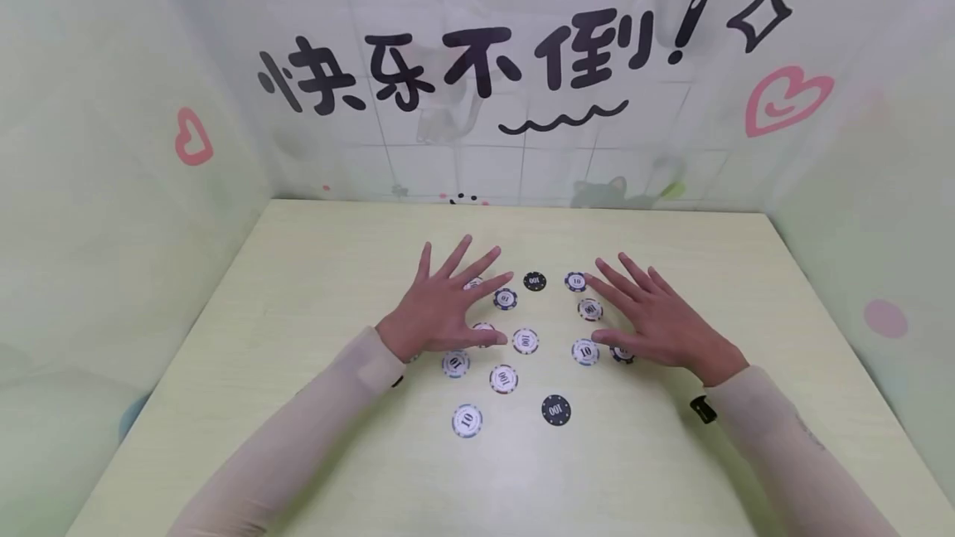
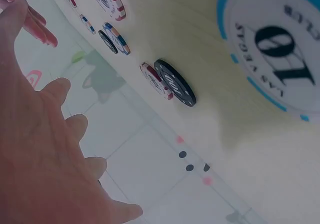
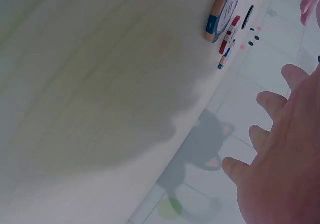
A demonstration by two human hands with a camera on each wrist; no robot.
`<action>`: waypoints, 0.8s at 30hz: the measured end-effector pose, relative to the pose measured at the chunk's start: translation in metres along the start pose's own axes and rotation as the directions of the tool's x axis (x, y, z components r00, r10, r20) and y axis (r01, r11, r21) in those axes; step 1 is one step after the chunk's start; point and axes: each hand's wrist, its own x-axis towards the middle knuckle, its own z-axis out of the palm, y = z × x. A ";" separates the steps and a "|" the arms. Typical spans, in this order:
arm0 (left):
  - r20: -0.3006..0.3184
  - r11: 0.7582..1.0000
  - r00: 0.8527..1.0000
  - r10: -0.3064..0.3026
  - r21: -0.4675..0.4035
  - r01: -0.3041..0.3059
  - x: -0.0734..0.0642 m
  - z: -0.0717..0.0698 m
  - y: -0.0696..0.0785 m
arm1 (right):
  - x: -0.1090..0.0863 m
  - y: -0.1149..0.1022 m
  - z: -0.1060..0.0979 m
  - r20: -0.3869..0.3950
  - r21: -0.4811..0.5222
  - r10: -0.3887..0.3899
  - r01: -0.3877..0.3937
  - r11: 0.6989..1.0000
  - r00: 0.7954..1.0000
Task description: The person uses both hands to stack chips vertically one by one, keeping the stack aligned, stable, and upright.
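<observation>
Poker chips lie scattered flat over the middle of the table, marked 10 or 100. My left hand is held over the left part of them, fingers spread, gripping nothing; it partly covers a few chips. Near its thumb are a white 100 chip and a blue-edged 10 chip. My right hand hovers over the right side, fingers also spread. By its fingertips are a dark-blue-edged 10 chip and a red-edged chip; beneath its thumb a dark-edged chip is partly hidden.
A black 100 chip and a light 10 chip lie nearest the front. Another black chip is toward the back. The pale wooden table is bounded by a printed curtain at the back and sides.
</observation>
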 end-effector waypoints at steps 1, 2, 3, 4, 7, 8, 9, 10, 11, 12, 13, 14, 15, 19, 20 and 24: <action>0.008 1.000 1.000 0.004 0.001 -0.004 0.001 0.000 0.001 | 0.000 0.000 0.000 0.002 0.003 0.000 0.000 1.000 1.000; 0.016 1.000 1.000 0.008 0.004 -0.008 0.002 0.001 0.002 | 0.001 0.000 0.000 0.006 0.006 -0.001 0.001 1.000 1.000; 0.023 1.000 1.000 0.015 0.010 -0.015 0.003 0.002 0.002 | 0.001 0.000 0.000 0.014 0.012 -0.001 0.001 1.000 1.000; 0.028 1.000 0.999 0.022 0.018 -0.023 0.004 0.002 0.003 | 0.002 0.000 0.000 0.026 0.018 0.001 -0.002 1.000 1.000; 0.042 0.998 0.998 0.047 0.043 -0.049 0.008 0.004 0.007 | 0.005 0.000 -0.001 0.064 0.036 0.014 -0.016 0.999 0.998; 0.041 0.997 0.998 0.056 0.045 -0.058 0.009 0.004 0.008 | 0.006 0.000 -0.001 0.076 0.040 0.020 -0.023 0.999 0.997; 0.040 0.997 0.997 0.063 0.048 -0.065 0.010 0.004 0.009 | 0.006 0.000 -0.001 0.086 0.044 0.026 -0.030 0.999 0.996; 0.042 0.996 0.997 0.068 0.048 -0.070 0.011 0.004 0.011 | 0.007 -0.001 -0.001 0.096 0.044 0.033 -0.038 0.998 0.995; 0.046 0.996 0.996 0.072 0.046 -0.074 0.012 0.004 0.012 | 0.007 -0.001 0.000 0.103 0.045 0.039 -0.044 0.998 0.994; 0.050 0.996 0.996 0.073 0.045 -0.075 0.013 0.004 0.014 | 0.008 -0.001 0.000 0.108 0.045 0.044 -0.049 0.998 0.993; 0.054 0.996 0.996 0.075 0.047 -0.078 0.014 0.004 0.015 | 0.008 -0.001 0.000 0.113 0.046 0.048 -0.053 0.998 0.993; 0.062 0.996 0.995 0.075 0.046 -0.078 0.015 0.004 0.017 | 0.009 -0.002 0.000 0.116 0.046 0.051 -0.056 0.997 0.992; 0.071 0.996 0.995 0.076 0.049 -0.079 0.016 0.004 0.019 | 0.009 -0.002 0.001 0.119 0.045 0.053 -0.058 0.997 0.992; 0.089 0.994 0.991 0.097 0.048 -0.102 0.019 0.004 0.027 | 0.010 -0.003 0.001 0.111 0.040 0.041 -0.045 0.998 0.993; 0.093 0.993 0.990 0.103 0.045 -0.108 0.020 0.004 0.029 | 0.011 -0.002 0.001 0.102 0.042 0.034 -0.038 0.998 0.994; 0.096 0.987 0.985 0.141 0.066 -0.148 0.024 0.006 0.037 | 0.014 -0.002 0.000 0.065 0.057 0.002 -0.006 0.998 0.998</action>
